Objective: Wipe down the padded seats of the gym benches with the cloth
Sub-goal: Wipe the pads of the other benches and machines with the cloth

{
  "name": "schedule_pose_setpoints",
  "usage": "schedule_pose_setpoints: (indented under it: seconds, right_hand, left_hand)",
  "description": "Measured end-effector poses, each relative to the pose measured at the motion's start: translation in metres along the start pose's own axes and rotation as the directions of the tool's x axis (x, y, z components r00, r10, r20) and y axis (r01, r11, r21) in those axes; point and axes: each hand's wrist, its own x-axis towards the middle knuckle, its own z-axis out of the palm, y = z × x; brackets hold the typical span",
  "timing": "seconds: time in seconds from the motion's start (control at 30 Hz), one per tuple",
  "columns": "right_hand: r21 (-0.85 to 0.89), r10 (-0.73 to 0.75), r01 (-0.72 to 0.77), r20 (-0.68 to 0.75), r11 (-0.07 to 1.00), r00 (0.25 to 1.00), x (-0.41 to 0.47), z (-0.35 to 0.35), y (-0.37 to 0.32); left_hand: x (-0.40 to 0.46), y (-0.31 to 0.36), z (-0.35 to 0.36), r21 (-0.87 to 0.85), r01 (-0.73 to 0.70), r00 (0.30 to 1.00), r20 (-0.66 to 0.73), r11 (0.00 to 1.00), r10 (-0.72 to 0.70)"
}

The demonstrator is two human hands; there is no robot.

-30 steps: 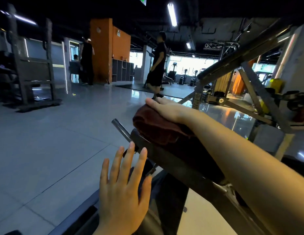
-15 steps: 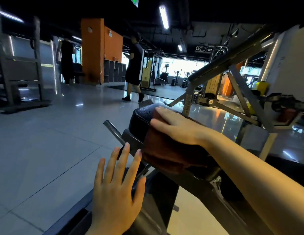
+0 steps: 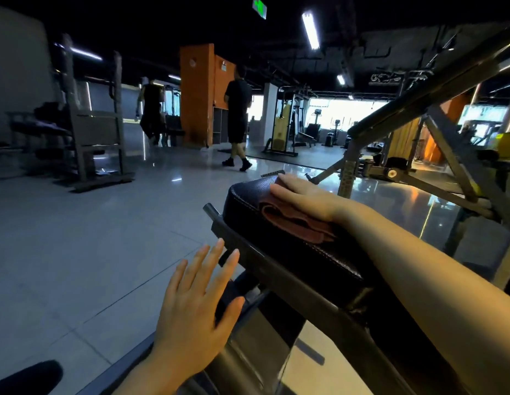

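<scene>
Cloth (image 3: 293, 220) is now sitting on top of the black bench pad (image 3: 319, 258), up from its near side half a second ago. Right hand (image 3: 305, 196) is pressing it flat, fingers straight. Left hand (image 3: 195, 306) is still hovering open, holding nothing.

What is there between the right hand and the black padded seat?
In the head view, a folded reddish cloth lies between the right hand and the padded seat.

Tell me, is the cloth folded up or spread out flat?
Folded. The cloth shows bunched layers on the seat, under the flat right hand.
</scene>
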Motion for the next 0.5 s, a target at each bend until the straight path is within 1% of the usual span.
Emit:
schedule_pose_setpoints:
  seconds: [0.07, 0.17, 0.23, 0.3, 0.37, 0.43, 0.5]
  right_hand:
    - [-0.004, -0.046, 0.046, 0.030, 0.999, 0.999, -0.025, 0.004, -0.003]
    - [-0.052, -0.152, 0.155, 0.061, 0.986, 0.986, -0.066, 0.010, -0.002]
    - [-0.105, -0.205, 0.207, 0.032, 0.973, 0.978, -0.092, 0.013, 0.002]
    - [-0.180, -0.225, 0.219, -0.011, 0.959, 0.974, -0.117, 0.017, 0.010]
    - [-0.218, -0.227, 0.214, -0.038, 0.952, 0.973, -0.142, 0.022, 0.021]
    - [-0.188, -0.203, 0.186, -0.074, 0.964, 0.976, -0.167, 0.028, 0.034]
    - [-0.122, -0.158, 0.143, -0.120, 0.982, 0.980, -0.187, 0.032, 0.042]
  left_hand:
    - [0.002, -0.001, -0.001, -0.081, 0.055, 0.998, 0.019, 0.995, -0.053]
    - [0.004, 0.001, -0.018, -0.265, 0.192, 0.981, 0.057, 0.945, -0.183]
    - [0.004, 0.008, -0.039, -0.292, 0.241, 0.968, 0.003, 0.926, -0.251]
    - [-0.002, 0.022, -0.062, -0.264, 0.259, 0.958, -0.051, 0.929, -0.281]
    - [-0.016, 0.043, -0.074, -0.212, 0.250, 0.961, -0.063, 0.945, -0.268]
    - [-0.042, 0.071, -0.068, -0.115, 0.236, 0.967, -0.067, 0.965, -0.245]
    - [-0.069, 0.098, -0.052, 0.018, 0.212, 0.975, -0.072, 0.977, -0.210]
